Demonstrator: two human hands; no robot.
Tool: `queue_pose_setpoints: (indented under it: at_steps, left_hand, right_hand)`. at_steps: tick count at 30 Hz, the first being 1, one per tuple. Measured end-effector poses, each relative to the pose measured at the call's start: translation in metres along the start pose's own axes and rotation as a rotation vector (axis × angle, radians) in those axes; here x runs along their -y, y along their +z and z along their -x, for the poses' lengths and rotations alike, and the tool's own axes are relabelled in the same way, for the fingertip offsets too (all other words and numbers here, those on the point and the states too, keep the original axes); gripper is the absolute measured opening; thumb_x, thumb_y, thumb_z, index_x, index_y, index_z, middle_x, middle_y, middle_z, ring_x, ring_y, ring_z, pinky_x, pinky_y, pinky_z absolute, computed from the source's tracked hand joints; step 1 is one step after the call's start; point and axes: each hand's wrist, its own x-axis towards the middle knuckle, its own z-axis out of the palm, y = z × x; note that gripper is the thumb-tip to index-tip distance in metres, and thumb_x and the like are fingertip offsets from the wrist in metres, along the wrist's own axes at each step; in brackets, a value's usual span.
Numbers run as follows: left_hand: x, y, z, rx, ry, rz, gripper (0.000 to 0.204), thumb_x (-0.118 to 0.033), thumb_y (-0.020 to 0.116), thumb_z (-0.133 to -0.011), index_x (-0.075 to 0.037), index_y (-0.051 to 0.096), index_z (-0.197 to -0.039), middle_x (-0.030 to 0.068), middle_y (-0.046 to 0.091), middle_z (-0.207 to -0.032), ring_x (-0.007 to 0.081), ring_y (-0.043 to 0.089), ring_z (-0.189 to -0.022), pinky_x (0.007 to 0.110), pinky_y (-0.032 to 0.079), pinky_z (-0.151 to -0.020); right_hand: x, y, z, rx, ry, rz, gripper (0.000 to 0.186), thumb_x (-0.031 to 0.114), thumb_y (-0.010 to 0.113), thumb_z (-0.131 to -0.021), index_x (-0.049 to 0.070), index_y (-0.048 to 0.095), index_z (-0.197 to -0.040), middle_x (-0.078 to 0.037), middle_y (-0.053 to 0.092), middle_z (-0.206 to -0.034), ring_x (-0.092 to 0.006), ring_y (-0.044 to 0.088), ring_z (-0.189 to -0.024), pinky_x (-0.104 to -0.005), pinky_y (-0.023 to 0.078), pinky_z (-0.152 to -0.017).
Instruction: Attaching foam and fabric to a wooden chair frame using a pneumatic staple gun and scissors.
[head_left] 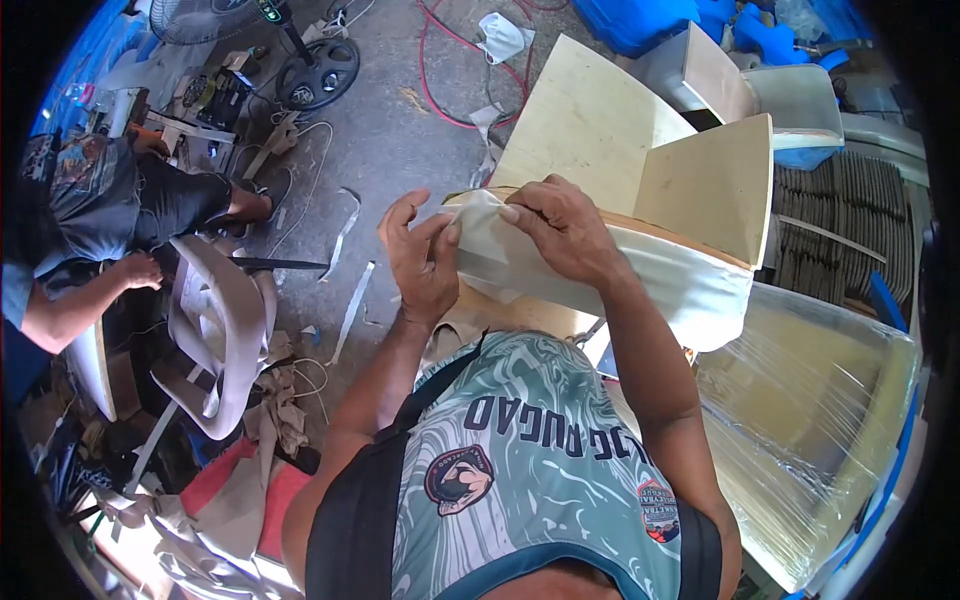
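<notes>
A plywood seat frame [600, 115] with an upright side panel [708, 185] stands in front of me. Pale, glossy upholstery fabric [660, 280] covers its near face and reaches the top edge. At the left corner, my left hand [425, 260] pinches a bit of that fabric between thumb and forefinger, its other fingers raised. My right hand [570, 235] is closed on the fabric's edge a little to the right, thumb pressing against it. The fingertips of both hands nearly meet over the corner fold. My right fingers hide part of the wooden edge.
On the left, a person [100, 210] sits by a pale curved chair shell [240, 340]. A fan [315, 75], a red hose [430, 85] and fabric scraps [352, 310] are on the floor. At right lie a plastic-wrapped panel [800, 400] and stacked dark strips [850, 220].
</notes>
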Motion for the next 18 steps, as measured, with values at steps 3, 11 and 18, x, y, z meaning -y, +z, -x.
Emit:
queue_pose_setpoints:
  at_steps: [3, 11, 18]
  left_hand:
    - [0.0, 0.0, -0.016, 0.073, -0.051, 0.063, 0.016, -0.018, 0.064, -0.093, -0.004, 0.064, -0.101, 0.0171, 0.056, -0.131, 0.0364, 0.044, -0.127, 0.049, 0.034, -0.107]
    - [-0.015, 0.003, -0.073, 0.449, 0.411, 0.04, 0.031, -0.025, 0.068, -0.092, -0.01, 0.064, -0.119, 0.0127, 0.056, -0.134, 0.039, 0.047, -0.129, 0.05, 0.039, -0.108]
    - [-0.012, 0.007, -0.07, 0.539, 0.202, 0.244, 0.004, -0.005, 0.062, -0.095, -0.002, 0.064, -0.096, 0.0151, 0.066, -0.107, 0.0329, 0.064, -0.103, 0.042, 0.052, -0.09]
  right_hand:
    - [0.002, -0.003, 0.0, 0.01, 0.008, -0.014, 0.025, 0.027, 0.064, -0.096, 0.003, 0.072, -0.098, -0.012, 0.067, -0.086, -0.0278, 0.059, -0.087, -0.0394, 0.048, -0.08]
    - [-0.008, -0.001, 0.002, -0.034, 0.001, 0.028, 0.023, 0.027, 0.062, -0.094, 0.006, 0.072, -0.096, -0.017, 0.068, -0.087, -0.0361, 0.06, -0.083, -0.0456, 0.048, -0.08]
    - [-0.012, -0.022, 0.021, -0.057, -0.047, 0.117, 0.023, 0.026, 0.065, -0.092, 0.005, 0.068, -0.101, -0.015, 0.068, -0.094, -0.0355, 0.064, -0.094, -0.0462, 0.049, -0.086]
